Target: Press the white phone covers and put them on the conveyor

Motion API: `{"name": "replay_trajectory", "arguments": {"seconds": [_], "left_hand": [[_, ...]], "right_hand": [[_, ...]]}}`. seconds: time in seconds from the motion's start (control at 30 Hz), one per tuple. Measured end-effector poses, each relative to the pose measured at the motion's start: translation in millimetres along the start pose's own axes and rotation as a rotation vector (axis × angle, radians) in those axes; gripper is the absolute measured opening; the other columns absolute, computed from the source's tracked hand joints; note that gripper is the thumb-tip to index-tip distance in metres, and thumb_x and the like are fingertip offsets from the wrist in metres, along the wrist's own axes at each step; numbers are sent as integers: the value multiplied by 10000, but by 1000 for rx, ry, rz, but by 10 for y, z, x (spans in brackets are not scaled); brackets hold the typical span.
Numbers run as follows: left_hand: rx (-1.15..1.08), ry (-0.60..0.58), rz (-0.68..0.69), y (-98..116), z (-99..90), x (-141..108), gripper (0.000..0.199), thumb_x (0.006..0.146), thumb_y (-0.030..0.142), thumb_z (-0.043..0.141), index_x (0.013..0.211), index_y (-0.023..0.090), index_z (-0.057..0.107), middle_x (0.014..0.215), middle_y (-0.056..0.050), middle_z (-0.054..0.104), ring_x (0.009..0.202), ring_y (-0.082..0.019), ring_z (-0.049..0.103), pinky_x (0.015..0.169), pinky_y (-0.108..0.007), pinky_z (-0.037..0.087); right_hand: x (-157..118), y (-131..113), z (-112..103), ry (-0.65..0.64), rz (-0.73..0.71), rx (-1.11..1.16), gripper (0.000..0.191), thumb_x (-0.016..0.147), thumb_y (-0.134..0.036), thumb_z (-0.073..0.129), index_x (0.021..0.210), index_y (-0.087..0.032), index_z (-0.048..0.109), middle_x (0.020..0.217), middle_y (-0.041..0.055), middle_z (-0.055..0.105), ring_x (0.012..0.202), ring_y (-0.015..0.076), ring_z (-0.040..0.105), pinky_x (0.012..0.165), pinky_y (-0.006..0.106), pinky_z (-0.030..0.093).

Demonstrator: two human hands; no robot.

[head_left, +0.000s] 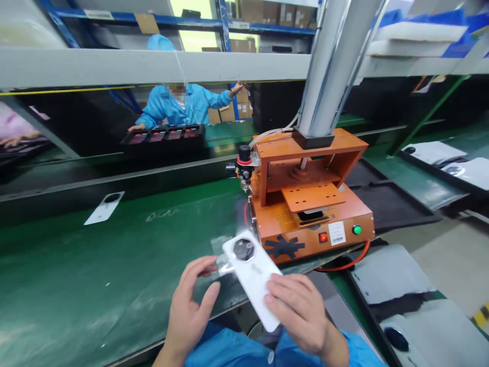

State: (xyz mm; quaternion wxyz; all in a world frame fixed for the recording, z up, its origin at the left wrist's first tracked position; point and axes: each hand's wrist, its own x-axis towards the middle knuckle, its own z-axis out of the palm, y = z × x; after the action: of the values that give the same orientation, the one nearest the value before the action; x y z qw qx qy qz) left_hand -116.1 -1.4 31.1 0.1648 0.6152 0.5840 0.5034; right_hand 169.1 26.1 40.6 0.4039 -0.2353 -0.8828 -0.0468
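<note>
A white phone back panel (256,278) with a round black camera ring is tilted in front of me. My right hand (300,308) grips its lower right edge, fingers across the white face and the thumb hidden. To its left, my left hand (194,300) has thumb and fingers spread apart. Its fingertips come close to a small clear plastic film (225,265) beside the panel's upper left edge; whether they touch is unclear. Just beyond the panel stands an orange press machine (311,193) with a raised plate and a dark recess under it.
Another white back panel (105,208) lies on the green bench mat (153,255). Trays with white sheets (389,272) and panels stand on the right. A co-worker in blue (179,104) sits opposite behind a black tray (164,137). A red hose (344,266) loops below the press.
</note>
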Motion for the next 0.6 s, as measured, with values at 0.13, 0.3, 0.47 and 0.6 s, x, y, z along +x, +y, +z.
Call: {"name": "replay_trajectory", "arguments": {"seconds": [0.13,0.3,0.47,0.6], "left_hand": [[-333,-271,-140,463,427,723,368,961,460,614,1240,230,685,1170,-90,743,947,-216,713,824,-367,589],[-621,-514,-300,891,1162,1377,487,898,468,677,1280,167,672,1205,-150,752,882,-222,738,488,-231,459],[-828,-465,-363,1110,1728,1684,404,784,395,801,1083,143,697,1174,-148,744,826,-208,739,460,-199,388],[-1039,-334,-433,1159,1964,1917,321,773,362,798,986,153,681,961,-97,768,802,-204,724,565,-232,478]], "right_hand": [[-266,318,-332,95,126,-201,548,953,-136,538,1464,-334,558,1265,50,737,1206,267,695,912,463,631],[-443,670,-374,202,166,-364,579,933,-68,561,1444,-338,574,1208,66,763,1152,281,721,863,453,621],[-533,782,-342,204,214,-334,603,916,-47,550,1461,-304,562,1239,85,752,1219,283,687,923,469,617],[-530,846,-359,198,274,-326,658,909,-43,516,1501,-331,513,1273,71,739,1251,275,669,967,500,607]]}}
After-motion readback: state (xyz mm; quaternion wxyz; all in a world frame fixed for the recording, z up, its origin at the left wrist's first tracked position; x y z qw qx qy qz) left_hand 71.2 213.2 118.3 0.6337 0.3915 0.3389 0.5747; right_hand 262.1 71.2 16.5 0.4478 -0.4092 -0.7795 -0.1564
